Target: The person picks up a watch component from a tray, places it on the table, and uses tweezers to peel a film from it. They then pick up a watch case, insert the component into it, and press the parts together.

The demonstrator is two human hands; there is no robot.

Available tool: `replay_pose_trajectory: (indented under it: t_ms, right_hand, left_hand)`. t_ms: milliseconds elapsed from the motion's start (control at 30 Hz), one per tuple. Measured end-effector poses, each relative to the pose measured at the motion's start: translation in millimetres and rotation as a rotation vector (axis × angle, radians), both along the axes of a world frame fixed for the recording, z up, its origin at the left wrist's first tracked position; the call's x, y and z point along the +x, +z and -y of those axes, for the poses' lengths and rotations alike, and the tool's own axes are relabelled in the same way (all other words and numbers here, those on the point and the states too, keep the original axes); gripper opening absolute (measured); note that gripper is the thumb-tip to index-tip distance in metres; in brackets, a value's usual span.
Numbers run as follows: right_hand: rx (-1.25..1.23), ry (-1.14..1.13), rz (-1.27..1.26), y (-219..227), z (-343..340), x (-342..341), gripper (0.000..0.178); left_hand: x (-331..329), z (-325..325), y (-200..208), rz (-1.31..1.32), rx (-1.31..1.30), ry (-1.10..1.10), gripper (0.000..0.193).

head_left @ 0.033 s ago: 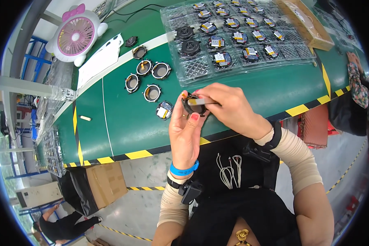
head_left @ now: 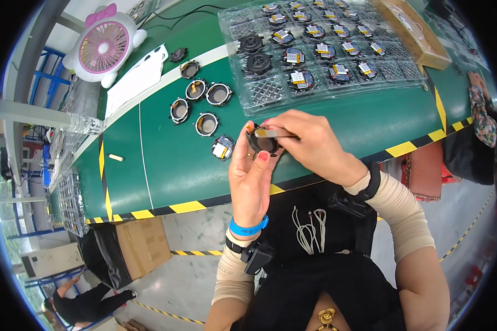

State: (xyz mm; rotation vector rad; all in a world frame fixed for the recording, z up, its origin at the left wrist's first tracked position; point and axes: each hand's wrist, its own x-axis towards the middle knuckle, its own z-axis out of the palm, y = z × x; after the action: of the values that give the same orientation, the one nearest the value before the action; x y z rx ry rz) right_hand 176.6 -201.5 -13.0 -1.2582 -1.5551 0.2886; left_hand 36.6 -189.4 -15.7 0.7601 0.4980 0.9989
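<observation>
My left hand (head_left: pixel 249 185) is closed round the rim of a small round black housing (head_left: pixel 266 145), its open side facing up. A pair of tweezers (head_left: pixel 280 133), seen as a flat metal strip, is pinched in my right hand (head_left: pixel 320 146). Its tip lies over the housing's upper left rim, beside a small orange-yellow tab (head_left: pixel 249 127). Just left of my left hand lies a round module with a white-and-yellow label (head_left: pixel 223 148). Beyond it are several ring-shaped housings, among them a silver-rimmed housing (head_left: pixel 207 124) and a second housing (head_left: pixel 218 94).
Clear plastic trays (head_left: pixel 267 94) hold several labelled round modules and two black round parts. A cardboard box (head_left: pixel 425 55) stands at the far right, a pink-and-white fan (head_left: pixel 102 48) at the far left. Yellow-black tape (head_left: pixel 188 207) marks the table's near edge. Other people are in the background.
The tweezers' tip has shifted slightly over the housing's rim. Both hands keep their grip, and the view has moved a little.
</observation>
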Motion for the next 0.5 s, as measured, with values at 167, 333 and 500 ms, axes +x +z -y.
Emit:
replay_pose_trajectory:
  t_ms: [167, 333, 500]
  right_hand:
    - [-0.287, 0.036, -0.235, 14, -4, 1, 0.014]
    - [-0.544, 0.156, -0.565, 27, -9, 3, 0.014]
    - [-0.562, 0.276, -0.752, 38, -6, 3, 0.014]
  left_hand:
    - [-6, -5, -2, 0.083, -0.094, -0.011, 0.048]
    - [-12, -8, -3, 0.095, -0.116, -0.083, 0.048]
    - [-14, -9, -3, 0.077, -0.118, -0.101, 0.048]
